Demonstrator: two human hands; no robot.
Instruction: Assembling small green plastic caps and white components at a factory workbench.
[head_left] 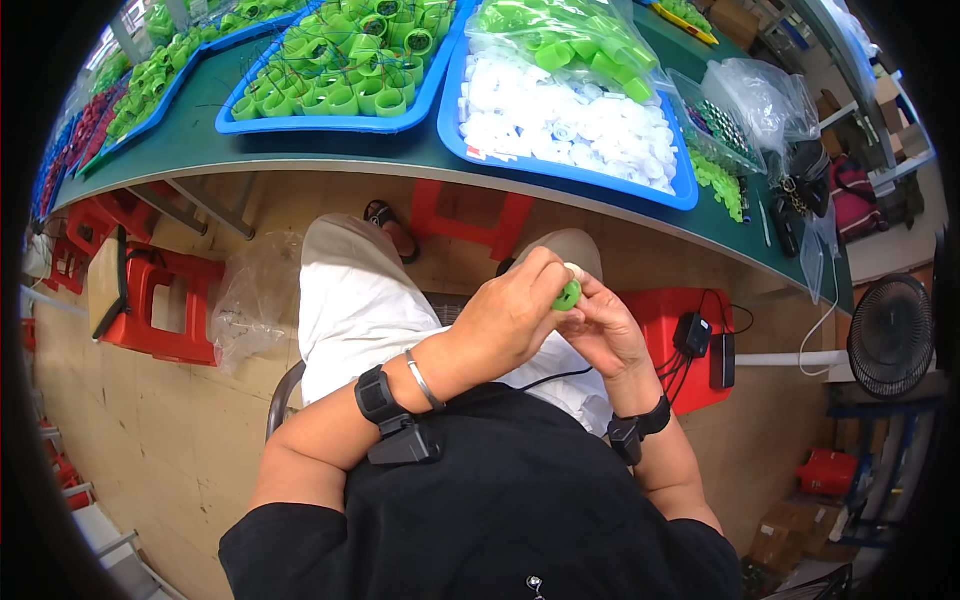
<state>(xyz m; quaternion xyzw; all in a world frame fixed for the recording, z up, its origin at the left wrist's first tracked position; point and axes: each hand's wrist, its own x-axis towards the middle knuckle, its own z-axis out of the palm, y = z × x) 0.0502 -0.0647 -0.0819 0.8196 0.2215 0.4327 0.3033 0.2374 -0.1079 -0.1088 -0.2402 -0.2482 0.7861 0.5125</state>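
Where the hands are meeting: just right of centre in the frame, the left hand [508,312] and the right hand [610,330] are both holding a small green round piece [567,295] between narrowed fingertips.
Wrists: a silver bangle [424,380] and a black strapped device [404,445] are encircling the left; another black device [627,440] is sitting on the right.
Lap: white trousers [350,300] are showing mid-frame.
Red stool [640,312]: right of centre, it is carrying black boxes [692,335] with cables.
Green bench [380,150]: it is curving across the upper frame.
Right-hand blue tray [684,178]: at upper centre, it is holding white pieces [560,115], with bagged green pieces [570,45] lying over them.
Left-hand blue tray [330,126]: at upper left of centre, it is holding green cups [350,70].
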